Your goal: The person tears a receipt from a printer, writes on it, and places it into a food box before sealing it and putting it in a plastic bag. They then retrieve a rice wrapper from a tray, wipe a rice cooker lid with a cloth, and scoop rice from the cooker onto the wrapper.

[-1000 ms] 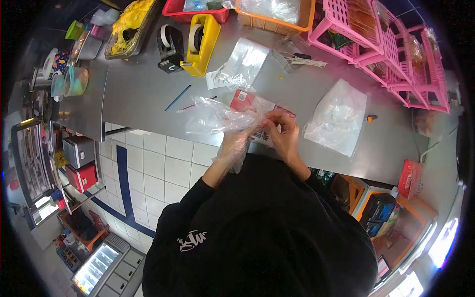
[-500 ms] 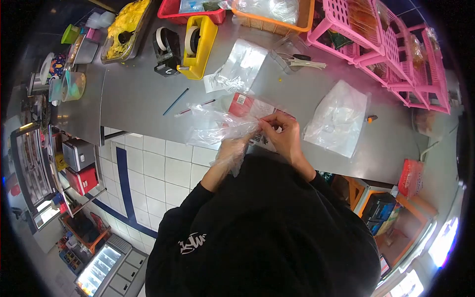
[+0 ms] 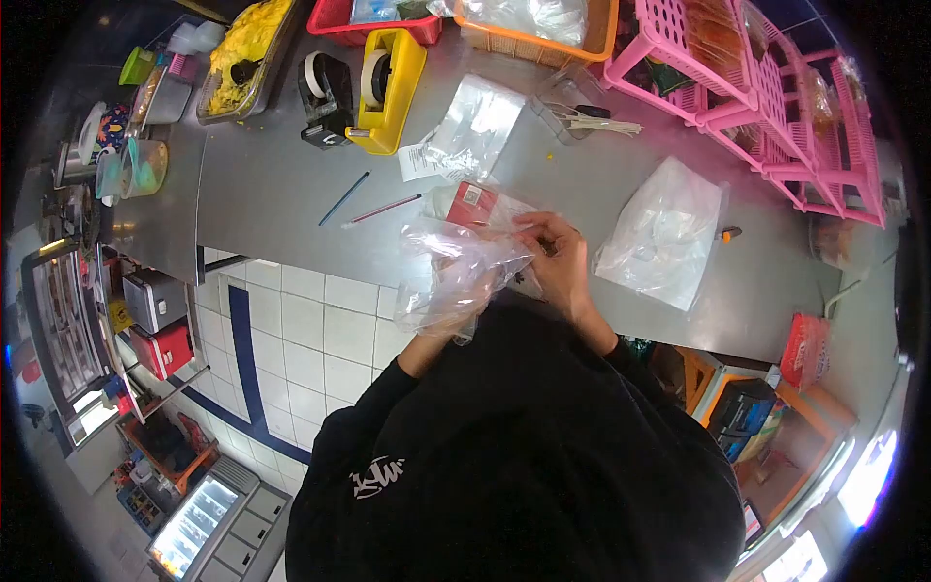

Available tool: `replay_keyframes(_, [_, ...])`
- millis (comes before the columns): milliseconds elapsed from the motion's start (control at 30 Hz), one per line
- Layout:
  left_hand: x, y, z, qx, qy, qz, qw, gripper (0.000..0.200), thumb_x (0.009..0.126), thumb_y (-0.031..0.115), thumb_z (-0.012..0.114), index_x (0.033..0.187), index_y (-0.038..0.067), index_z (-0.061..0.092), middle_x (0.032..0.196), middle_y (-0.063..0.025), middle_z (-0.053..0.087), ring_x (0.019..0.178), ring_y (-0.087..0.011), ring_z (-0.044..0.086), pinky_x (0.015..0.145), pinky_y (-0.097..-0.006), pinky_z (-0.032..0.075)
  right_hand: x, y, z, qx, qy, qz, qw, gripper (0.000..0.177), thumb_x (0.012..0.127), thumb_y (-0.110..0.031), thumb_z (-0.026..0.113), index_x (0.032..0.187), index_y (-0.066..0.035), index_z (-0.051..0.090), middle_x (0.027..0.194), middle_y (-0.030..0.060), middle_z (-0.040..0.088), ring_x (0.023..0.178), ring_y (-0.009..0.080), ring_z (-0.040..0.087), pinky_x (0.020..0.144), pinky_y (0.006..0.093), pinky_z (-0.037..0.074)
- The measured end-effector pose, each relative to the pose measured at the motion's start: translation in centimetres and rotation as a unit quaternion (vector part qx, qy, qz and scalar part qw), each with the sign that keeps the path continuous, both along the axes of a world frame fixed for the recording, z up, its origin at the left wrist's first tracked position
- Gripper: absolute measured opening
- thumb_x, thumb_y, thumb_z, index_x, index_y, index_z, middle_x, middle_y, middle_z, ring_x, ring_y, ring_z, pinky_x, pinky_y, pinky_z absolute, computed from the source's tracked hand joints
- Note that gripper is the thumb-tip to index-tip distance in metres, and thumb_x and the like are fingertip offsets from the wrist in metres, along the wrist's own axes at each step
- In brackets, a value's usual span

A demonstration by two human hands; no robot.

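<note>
Viewed remotely, head camera. I note a yellow tape dispenser [image 3: 399, 89] on the metal counter [image 3: 267, 179], a black tape dispenser [image 3: 336, 105] just left of it. Farther left, a tray [image 3: 230, 119] of yellow food [image 3: 248, 41]. Beyond: red bin [image 3: 376, 35], orange basket [image 3: 524, 46]. Pink racks [image 3: 692, 71] at right. Blue stick [image 3: 343, 200] lies nearer me.

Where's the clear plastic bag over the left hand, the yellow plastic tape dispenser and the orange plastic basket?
Clear plastic bag [image 3: 433, 274]: head view, its crumpled middle.
Yellow plastic tape dispenser [image 3: 399, 95]: head view, its body.
Orange plastic basket [image 3: 529, 48]: head view, its front wall.
</note>
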State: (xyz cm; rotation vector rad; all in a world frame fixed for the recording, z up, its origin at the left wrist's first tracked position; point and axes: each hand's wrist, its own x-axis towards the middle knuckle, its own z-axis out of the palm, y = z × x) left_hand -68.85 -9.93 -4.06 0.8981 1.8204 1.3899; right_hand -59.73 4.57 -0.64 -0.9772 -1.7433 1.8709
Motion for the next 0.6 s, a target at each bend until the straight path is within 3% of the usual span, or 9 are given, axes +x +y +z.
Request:
replay_keyframes(33, [-0.1,0.1,-0.1,0.008,0.003,-0.001,1.0,0.035,0.088,0.025,0.064,0.115,0.003,0.06,0.107,-0.0096,0.063,0.098,-0.0208,0.059,0.086,-0.0344,0.047,0.2,0.3,0.0,0.02,-0.015,0.034,0.999,0.009,0.089,0.003,0.06,0.098,0.001,0.059,0.084,0.0046,0.066,0.072,0.0072,0.06,0.062,0.0219,0.047])
replay_keyframes(133, [0.0,0.3,0.1,0.033,0.009,-0.002,0.999,0.032,0.088,0.021,0.065,0.113,0.002,0.06,0.106,-0.0093,0.063,0.099,-0.0209,0.059,0.086,-0.0346,0.047,0.6,1.4,1.1,-0.074,-0.045,0.065,0.994,0.006,0.09,0.001,0.059,0.096,0.001,0.059,0.085,0.0041,0.065,0.071,0.0073,0.059,0.064,0.0221,0.047])
replay_keyframes(233, [0.2,0.5,0.7,-0.02,0.057,0.0,0.998,0.028,0.087,0.017,0.065,0.111,0.002,0.06,0.105,-0.0089,0.063,0.099,-0.0208,0.059,0.086,-0.0344,0.047,1.0,2.2,0.5,-0.132,0.021,0.084,0.988,0.004,0.09,-0.002,0.058,0.094,0.0,0.059,0.082,0.0029,0.063,0.07,0.0075,0.058,0.061,0.0214,0.047])
replay_keyframes(300, [0.5,0.4,-0.4,0.0,-0.042,0.008,0.999,0.028,0.086,0.013,0.067,0.11,0.003,0.06,0.105,-0.008,0.063,0.097,-0.02,0.06,0.085,-0.0336,0.048,1.0,2.3,0.4,-0.179,0.032,0.067,0.981,0.003,0.088,0.0,0.06,0.091,-0.001,0.059,0.078,0.0022,0.061,0.063,0.0057,0.054,0.055,0.0212,0.044])
replay_keyframes(367, [0.2,0.4,-1.3,0.028,0.018,-0.013,0.999,0.029,0.084,0.011,0.068,0.11,0.003,0.06,0.104,-0.0072,0.063,0.096,-0.0193,0.06,0.083,-0.033,0.049,1.0,2.1,-0.2,-0.171,0.045,0.049,0.983,0.004,0.088,0.001,0.06,0.089,-0.002,0.058,0.076,0.0014,0.059,0.061,0.0049,0.052,0.052,0.0208,0.042])
replay_keyframes(400, [-0.4,0.9,-0.7,0.045,0.127,-0.037,0.99,0.029,0.083,0.01,0.069,0.11,0.004,0.06,0.103,-0.0067,0.063,0.095,-0.019,0.061,0.083,-0.0329,0.05,0.8,1.6,-0.9,-0.139,0.052,0.038,0.988,0.004,0.088,0.001,0.059,0.089,-0.002,0.058,0.076,0.001,0.058,0.062,0.005,0.053,0.052,0.0206,0.042])
replay_keyframes(467, [-1.2,1.4,0.8,0.067,0.15,-0.056,0.985,0.03,0.081,0.009,0.07,0.11,0.005,0.06,0.102,-0.0062,0.063,0.093,-0.0189,0.062,0.081,-0.0332,0.05,1.0,1.1,-1.6,-0.137,0.046,0.017,0.989,0.005,0.089,0.002,0.058,0.088,-0.003,0.057,0.076,0.0003,0.057,0.064,0.0052,0.053,0.053,0.0203,0.042])
replay_keyframes(533, [-1.6,1.8,2.0,0.078,0.022,-0.046,0.996,0.03,0.081,0.008,0.069,0.109,0.006,0.06,0.102,-0.0065,0.064,0.092,-0.0196,0.062,0.081,-0.0341,0.051,1.0,0.8,-0.7,-0.196,0.019,-0.006,0.98,0.006,0.089,0.003,0.058,0.086,-0.003,0.057,0.077,0.0,0.057,0.068,0.0051,0.054,0.055,0.0202,0.043])
replay_keyframes(600, [-1.8,1.7,2.0,0.088,-0.018,-0.035,0.995,0.029,0.08,0.008,0.069,0.108,0.006,0.061,0.102,-0.0075,0.064,0.092,-0.0209,0.063,0.081,-0.0349,0.051,0.5,0.2,-0.8,-0.148,0.069,-0.037,0.986,0.008,0.09,0.003,0.057,0.085,-0.003,0.056,0.077,-0.0006,0.056,0.068,0.0047,0.053,0.052,0.0204,0.042])
